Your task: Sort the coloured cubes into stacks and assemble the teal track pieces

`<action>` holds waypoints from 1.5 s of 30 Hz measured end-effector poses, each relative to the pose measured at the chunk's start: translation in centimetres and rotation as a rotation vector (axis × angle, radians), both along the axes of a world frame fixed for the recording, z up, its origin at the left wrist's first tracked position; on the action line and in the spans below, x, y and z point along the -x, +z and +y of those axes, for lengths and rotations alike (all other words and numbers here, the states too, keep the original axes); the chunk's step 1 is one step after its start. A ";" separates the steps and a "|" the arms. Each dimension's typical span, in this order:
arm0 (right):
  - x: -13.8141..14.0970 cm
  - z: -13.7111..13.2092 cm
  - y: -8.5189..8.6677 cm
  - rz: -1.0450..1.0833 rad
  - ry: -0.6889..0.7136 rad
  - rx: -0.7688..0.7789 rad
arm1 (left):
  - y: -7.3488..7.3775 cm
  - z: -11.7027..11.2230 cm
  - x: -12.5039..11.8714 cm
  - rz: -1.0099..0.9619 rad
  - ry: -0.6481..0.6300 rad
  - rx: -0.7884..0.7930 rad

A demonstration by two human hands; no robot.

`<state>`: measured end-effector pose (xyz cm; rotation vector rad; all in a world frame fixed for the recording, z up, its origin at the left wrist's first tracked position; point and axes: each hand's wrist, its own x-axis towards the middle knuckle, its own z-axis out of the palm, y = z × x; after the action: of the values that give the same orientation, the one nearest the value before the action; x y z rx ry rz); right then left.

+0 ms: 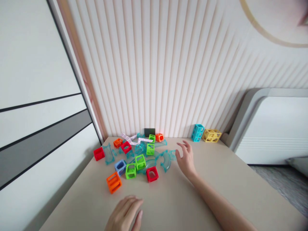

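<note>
My right hand point(186, 159) reaches over the tabletop with its fingers spread and nothing in them. It is nearest to the translucent teal track pieces point(166, 160) at the right side of a loose pile. Low in the picture, my left hand point(126, 214) is open and empty, its thumb apart from the fingers. In front of it lie an orange cube frame point(114, 182), a red cube frame point(152, 174), a blue cube frame point(120, 167) and green cube frames point(131, 171). Farther back are a red cube point(126, 147) and a small orange cube point(117, 143).
A stacked blue block point(197, 132) and a yellow block point(211, 135) stand by the ribbed wall point(154, 70) at the back right. A dark flat object point(149, 132) and a pale zigzag strip point(137, 140) lie behind the pile. A white cabinet point(40, 128) borders the left.
</note>
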<state>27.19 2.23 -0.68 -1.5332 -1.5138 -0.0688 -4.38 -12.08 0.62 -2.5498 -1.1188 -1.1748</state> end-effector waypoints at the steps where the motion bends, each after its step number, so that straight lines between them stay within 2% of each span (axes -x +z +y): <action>1: 2.0 -1.1 0.1 0.009 0.093 -0.001 | 1.4 0.5 -0.4 0.009 0.000 0.004; 4: 7.2 -3.8 0.6 0.028 0.300 -0.018 | 5.2 3.8 -1.9 -0.031 0.069 0.010; 6: 9.5 -5.0 1.1 0.047 0.378 -0.022 | 6.6 7.0 -3.1 -0.031 0.097 -0.025; 8: 10.6 -5.9 1.3 -0.010 0.457 -0.012 | 6.6 9.9 -3.9 -0.009 0.166 -0.062; 11: 10.5 -6.9 1.3 -0.177 0.616 0.010 | 4.9 12.3 -4.3 0.044 0.268 -0.052; 13: 10.2 -7.2 1.0 -0.211 0.668 0.030 | 3.5 12.7 -4.1 0.066 0.314 -0.025; 16: 9.8 -6.7 0.5 -0.087 0.596 0.026 | 2.1 12.3 -3.6 0.100 0.351 0.020; 19: 9.2 -5.1 0.3 0.086 0.512 -0.019 | 1.6 12.1 -3.1 0.120 0.367 0.070; 22: 8.4 -2.6 0.7 0.173 0.559 -0.050 | 1.3 12.4 -2.8 0.116 0.375 0.104; 26: 8.0 1.0 1.3 0.155 0.500 0.009 | 0.7 12.6 -2.5 0.149 0.358 0.157; 30: 8.9 3.2 0.5 0.108 0.474 0.107 | 0.3 12.8 -2.3 0.202 0.340 0.232; 33: 9.4 3.8 -0.4 0.068 0.448 0.210 | 0.2 12.9 -2.3 0.228 0.326 0.265; 37: 9.3 4.0 -1.1 0.051 0.435 0.235 | 0.2 13.0 -2.6 0.210 0.267 0.262; 41: 8.9 3.8 -1.4 0.059 0.421 0.230 | -0.1 13.1 -2.8 0.101 0.185 0.226; 45: 8.9 3.4 -1.6 0.065 0.405 0.205 | -1.0 13.5 -2.8 -0.070 0.171 0.166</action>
<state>18.33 5.62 -2.27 -1.3393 -1.7924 0.3769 -1.54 1.46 -0.43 -2.4841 -1.4768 -1.1817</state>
